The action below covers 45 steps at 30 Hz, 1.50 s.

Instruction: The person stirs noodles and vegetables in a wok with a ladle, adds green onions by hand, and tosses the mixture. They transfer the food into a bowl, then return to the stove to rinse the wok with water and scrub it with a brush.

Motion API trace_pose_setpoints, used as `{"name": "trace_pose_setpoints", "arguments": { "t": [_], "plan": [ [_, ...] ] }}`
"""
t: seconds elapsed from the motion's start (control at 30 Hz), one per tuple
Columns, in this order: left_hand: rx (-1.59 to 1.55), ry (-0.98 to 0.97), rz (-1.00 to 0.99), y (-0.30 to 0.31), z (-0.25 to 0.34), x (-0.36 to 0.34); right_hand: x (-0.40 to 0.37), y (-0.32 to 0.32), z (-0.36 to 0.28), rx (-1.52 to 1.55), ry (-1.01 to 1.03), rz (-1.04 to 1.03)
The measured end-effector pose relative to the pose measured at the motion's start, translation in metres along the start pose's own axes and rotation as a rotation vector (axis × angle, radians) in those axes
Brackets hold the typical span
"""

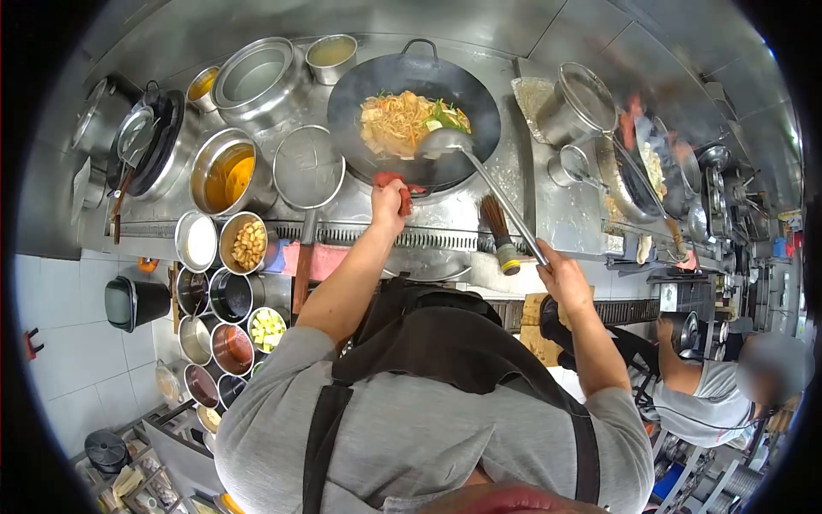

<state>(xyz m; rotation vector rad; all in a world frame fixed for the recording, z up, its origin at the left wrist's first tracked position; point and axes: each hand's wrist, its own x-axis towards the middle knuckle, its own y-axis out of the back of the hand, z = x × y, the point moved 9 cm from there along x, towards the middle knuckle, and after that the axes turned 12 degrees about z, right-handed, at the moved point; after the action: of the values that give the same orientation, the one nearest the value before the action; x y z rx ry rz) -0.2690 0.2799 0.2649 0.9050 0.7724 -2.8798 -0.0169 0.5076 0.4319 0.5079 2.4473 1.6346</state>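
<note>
A large black wok [351,98] sits on the stove with fried noodles [394,120] and green vegetables in it. My left hand [389,204] is closed on a red cloth [404,194] at the wok's near rim; whether a handle lies under the cloth is hidden. My right hand [562,276] grips the end of a long metal ladle [505,199]. The ladle's bowl rests in the wok, at the right side of the noodles.
Left of the wok stand a round strainer [309,167], a pot of orange oil [229,176] and several ingredient tins. A bamboo brush [497,227] lies near the right hand. Another wok [638,180] holds food at right. A co-worker [702,390] is at far right.
</note>
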Motion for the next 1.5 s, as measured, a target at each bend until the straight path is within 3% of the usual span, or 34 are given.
{"name": "trace_pose_setpoints", "arguments": {
  "t": [0.03,0.07,0.13,0.27,0.33,0.4,0.47,0.57,0.63,0.8,0.87,0.9,0.93,1.0,1.17,1.23,1.33,1.5],
  "plan": [
    [0.046,0.051,0.000,0.004,-0.009,0.009,0.006,-0.010,0.007,0.020,-0.124,-0.052],
    [0.041,0.049,-0.006,0.003,-0.008,0.010,0.013,-0.021,0.008,0.015,-0.122,-0.046],
    [0.039,0.043,-0.024,-0.001,-0.005,0.011,0.031,-0.030,0.008,0.089,-0.109,0.180],
    [0.037,0.072,0.000,0.000,-0.010,0.017,0.077,-0.057,-0.030,0.109,-0.302,0.170],
    [0.046,0.067,-0.015,-0.002,-0.008,0.020,0.098,-0.103,-0.024,0.373,-0.308,0.176],
    [0.067,0.063,-0.038,0.001,-0.009,0.019,0.106,-0.126,-0.053,0.920,-0.513,-0.077],
    [0.084,0.032,-0.012,0.003,-0.010,0.021,0.109,-0.112,-0.070,1.291,-0.732,-0.048],
    [0.109,0.092,-0.061,0.002,-0.013,0.021,0.110,-0.096,-0.078,1.338,-0.736,-0.100],
    [0.098,0.102,-0.034,0.002,-0.012,0.020,0.112,-0.088,-0.090,1.290,-0.587,-0.190],
    [0.106,0.103,-0.025,0.003,-0.010,0.018,0.139,-0.087,-0.084,0.984,-0.432,-0.179],
    [0.106,0.100,0.002,0.004,-0.010,0.019,0.159,-0.091,-0.085,0.535,-0.156,-0.126],
    [0.110,0.102,0.027,0.007,-0.012,0.020,0.165,-0.088,-0.084,0.320,-0.157,-0.091],
    [0.111,0.103,0.028,0.008,-0.013,0.020,0.172,-0.094,-0.085,0.321,-0.157,-0.093],
    [0.089,0.099,0.001,0.005,-0.013,0.022,0.190,-0.085,-0.101,0.033,0.101,0.143],
    [0.117,0.140,-0.009,0.006,-0.014,0.020,0.184,-0.105,-0.096,0.083,0.026,-0.042],
    [0.108,0.152,-0.011,0.005,-0.014,0.019,0.157,-0.104,-0.090,-0.002,0.319,-0.006],
    [0.122,0.120,-0.020,0.003,-0.012,0.019,0.113,-0.072,-0.070,-0.154,0.393,-0.008],
    [0.160,0.061,0.053,0.007,-0.007,0.021,0.071,-0.020,-0.031,-0.282,0.313,-0.011]
  ]
}}
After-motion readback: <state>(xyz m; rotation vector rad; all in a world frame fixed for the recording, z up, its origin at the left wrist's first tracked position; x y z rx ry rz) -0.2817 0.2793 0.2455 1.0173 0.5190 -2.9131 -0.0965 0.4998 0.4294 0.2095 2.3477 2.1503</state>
